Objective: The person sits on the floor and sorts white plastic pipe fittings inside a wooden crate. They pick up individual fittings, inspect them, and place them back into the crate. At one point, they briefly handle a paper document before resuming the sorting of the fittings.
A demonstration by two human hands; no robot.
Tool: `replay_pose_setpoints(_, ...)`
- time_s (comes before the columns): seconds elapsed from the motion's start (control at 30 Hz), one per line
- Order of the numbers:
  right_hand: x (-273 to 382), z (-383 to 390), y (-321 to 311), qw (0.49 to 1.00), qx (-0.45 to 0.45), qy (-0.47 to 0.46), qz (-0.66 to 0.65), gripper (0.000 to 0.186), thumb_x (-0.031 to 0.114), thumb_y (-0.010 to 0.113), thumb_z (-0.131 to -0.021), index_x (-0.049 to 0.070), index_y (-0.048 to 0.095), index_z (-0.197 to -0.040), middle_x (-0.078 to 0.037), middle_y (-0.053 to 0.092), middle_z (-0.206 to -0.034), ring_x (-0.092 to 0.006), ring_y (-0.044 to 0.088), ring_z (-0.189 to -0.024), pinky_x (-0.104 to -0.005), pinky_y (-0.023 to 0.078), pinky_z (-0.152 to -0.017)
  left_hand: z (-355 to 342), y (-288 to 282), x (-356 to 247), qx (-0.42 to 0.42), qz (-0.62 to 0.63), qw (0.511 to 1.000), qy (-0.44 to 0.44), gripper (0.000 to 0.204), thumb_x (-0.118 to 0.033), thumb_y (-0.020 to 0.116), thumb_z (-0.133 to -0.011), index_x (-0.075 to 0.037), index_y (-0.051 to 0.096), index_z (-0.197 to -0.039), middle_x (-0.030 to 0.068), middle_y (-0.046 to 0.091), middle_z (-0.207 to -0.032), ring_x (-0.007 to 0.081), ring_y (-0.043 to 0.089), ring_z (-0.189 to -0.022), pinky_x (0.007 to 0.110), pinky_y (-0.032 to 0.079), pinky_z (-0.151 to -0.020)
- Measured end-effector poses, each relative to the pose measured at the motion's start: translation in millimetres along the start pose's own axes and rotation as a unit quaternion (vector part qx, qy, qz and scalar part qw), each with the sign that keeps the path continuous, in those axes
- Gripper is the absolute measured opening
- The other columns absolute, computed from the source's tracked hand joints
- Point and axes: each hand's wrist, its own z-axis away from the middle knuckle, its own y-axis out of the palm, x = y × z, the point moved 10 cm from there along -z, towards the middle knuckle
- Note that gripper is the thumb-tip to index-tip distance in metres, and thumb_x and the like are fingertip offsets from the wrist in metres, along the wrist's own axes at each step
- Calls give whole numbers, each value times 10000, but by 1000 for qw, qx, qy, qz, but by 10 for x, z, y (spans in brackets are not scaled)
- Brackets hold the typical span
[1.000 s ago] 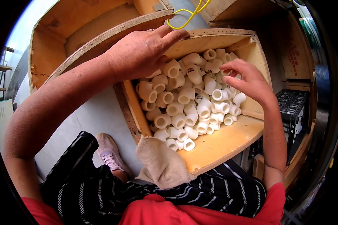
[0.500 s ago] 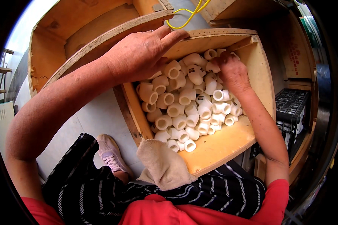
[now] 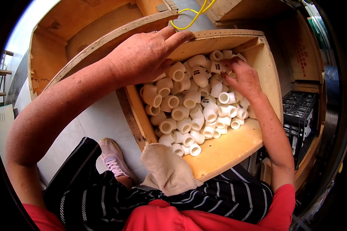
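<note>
My left hand grips the far rim of a wooden crate, thumb hanging inside. The crate holds several white plastic elbow pipe fittings, piled with their open ends facing various ways. My right hand is in the pile at the back right, fingers curved around a white fitting; its fingertips are partly hidden. A beige cloth hangs over the crate's near left corner, by my striped trousers.
Another wooden crate stands at the back left. A yellow cord loops beyond the rim. At right are a black plastic crate and wooden boxes. My shoe rests on the grey floor.
My right hand has moved up into the back right of the pile, then shifted slightly, exposing a labelled fitting beside its fingers. My left hand stays on the rim.
</note>
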Motion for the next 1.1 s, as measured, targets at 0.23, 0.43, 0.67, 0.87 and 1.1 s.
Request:
replay_pose_setpoints(0.23, 35, 29, 10, 997, -30, -63, -19, 364, 165, 783, -817, 169, 710, -1173, -51, 683, -1065, -269, 690, -918, -361, 577, -789, -6, 0, 0, -3, 8, 1000, 6, 753, -64, 721, -821, -165, 391, -1490, 169, 578, -1246, 389, 640, -1089, 467, 559, -905)
replay_pose_setpoints(0.43, 21, 36, 9, 997, -10, -70, -34, 379, 108, 756, -830, 159, 692, -1200, -61, 666, -1096, -261, 684, -891, -353, 572, -768, -14, -3, -9, -9, 3, 1000, 13, 754, -64, 723, -819, -164, 393, -1489, 169, 579, -1239, 396, 641, -1076, 470, 557, -899)
replay_pose_setpoints(0.67, -248, -34, -620, 986, -96, 38, -133, 315, 91, 723, -885, 121, 699, -1197, -33, 674, -1044, -141, 651, -760, -281, 533, -720, -18, 6, 1, 6, 7, 1000, -2, 740, -70, 727, -819, -151, 406, -1481, 166, 582, -1226, 389, 639, -1078, 467, 550, -888)
replay_pose_setpoints(0.87, -492, 114, -917, 977, -119, 76, -157, 305, 63, 729, -893, 116, 729, -1194, -15, 711, -999, -91, 611, -756, -245, 511, -707, 4, 2, 8, -17, 14, 1000, 15, 724, -61, 720, -824, -146, 414, -1474, 164, 574, -1232, 392, 634, -1072, 470, 545, -881)
replay_pose_setpoints(1.1, -350, 124, -690, 985, -60, 82, -140, 223, 152, 693, -928, 115, 724, -1147, -34, 708, -1029, -160, 655, -809, -281, 532, -736, -6, 2, 0, -3, 8, 1000, 2, 732, -57, 718, -823, -137, 401, -1478, 159, 567, -1215, 395, 627, -1071, 474, 541, -880)
